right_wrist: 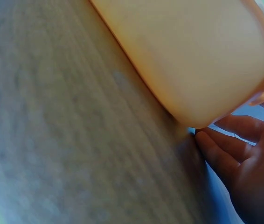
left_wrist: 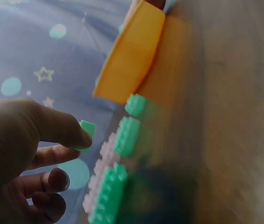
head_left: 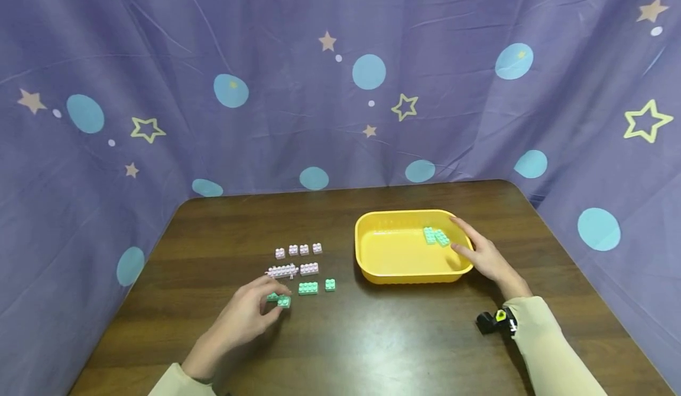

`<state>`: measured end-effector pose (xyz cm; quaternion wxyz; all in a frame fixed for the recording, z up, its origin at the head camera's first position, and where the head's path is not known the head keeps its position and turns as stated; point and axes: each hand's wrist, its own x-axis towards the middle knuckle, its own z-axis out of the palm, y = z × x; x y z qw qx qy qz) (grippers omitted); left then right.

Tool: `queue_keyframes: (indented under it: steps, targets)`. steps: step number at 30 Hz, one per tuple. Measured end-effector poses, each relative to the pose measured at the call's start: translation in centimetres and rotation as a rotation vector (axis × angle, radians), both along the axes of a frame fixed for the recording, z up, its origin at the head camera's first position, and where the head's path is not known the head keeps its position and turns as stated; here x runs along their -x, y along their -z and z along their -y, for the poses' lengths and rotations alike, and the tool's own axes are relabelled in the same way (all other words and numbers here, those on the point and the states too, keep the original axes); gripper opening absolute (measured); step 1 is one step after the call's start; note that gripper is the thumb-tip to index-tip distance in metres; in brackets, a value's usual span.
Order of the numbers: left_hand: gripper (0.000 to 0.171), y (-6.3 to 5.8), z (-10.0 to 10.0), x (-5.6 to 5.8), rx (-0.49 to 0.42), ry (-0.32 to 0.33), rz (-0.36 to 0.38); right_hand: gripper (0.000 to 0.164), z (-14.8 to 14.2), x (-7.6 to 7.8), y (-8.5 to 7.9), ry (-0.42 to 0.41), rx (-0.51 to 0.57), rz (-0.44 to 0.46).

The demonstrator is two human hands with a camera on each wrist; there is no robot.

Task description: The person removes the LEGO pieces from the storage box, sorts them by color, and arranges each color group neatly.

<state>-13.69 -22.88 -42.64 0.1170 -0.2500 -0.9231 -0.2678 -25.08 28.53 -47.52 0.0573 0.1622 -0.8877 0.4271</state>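
Note:
My left hand (head_left: pixel 247 310) pinches a small green building brick (head_left: pixel 284 302) between thumb and index finger; in the left wrist view the brick (left_wrist: pixel 87 130) shows above the row, the other fingers loosely curled. A longer green brick (left_wrist: pixel 108 193) sits below it, partly hidden by the hand in the head view. Next to these lie a green eight-stud brick (head_left: pixel 308 288) and a small green brick (head_left: pixel 330 285). My right hand (head_left: pixel 486 257) holds the right end of a yellow tray (head_left: pixel 361 260), thumb over the rim, other fingers along the outside (right_wrist: pixel 234 140).
Two green bricks (head_left: pixel 429 235) lie inside the tray at its right. Behind the green row are a pink brick (head_left: pixel 309 269), a pale pink piece with spiky ends (head_left: pixel 282 271) and several small pink bricks (head_left: pixel 294 250). A patterned curtain (head_left: pixel 276 136) surrounds the wooden table (head_left: pixel 383 337).

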Motion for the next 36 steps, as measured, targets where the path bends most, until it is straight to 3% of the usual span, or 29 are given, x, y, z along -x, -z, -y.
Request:
queue_keyframes:
  steps: [5,10,23,36]
  targets:
    - [0.034,1.1,1.1,-0.8,0.019,-0.073,0.074,0.064,0.1,0.1,-0.1,-0.010,0.000,0.012]
    - [0.035,1.9,1.6,-0.8,0.019,-0.117,0.124,0.064,-0.1,0.1,-0.2,-0.011,0.007,0.018]
    - [0.037,3.5,1.9,-1.0,-0.024,-0.107,0.137,0.064,0.2,-0.2,-0.2,-0.013,0.004,0.023]
    - [0.034,3.3,2.1,-0.5,0.005,-0.143,0.096,0.064,-0.1,0.1,-0.1,-0.023,0.016,0.018]
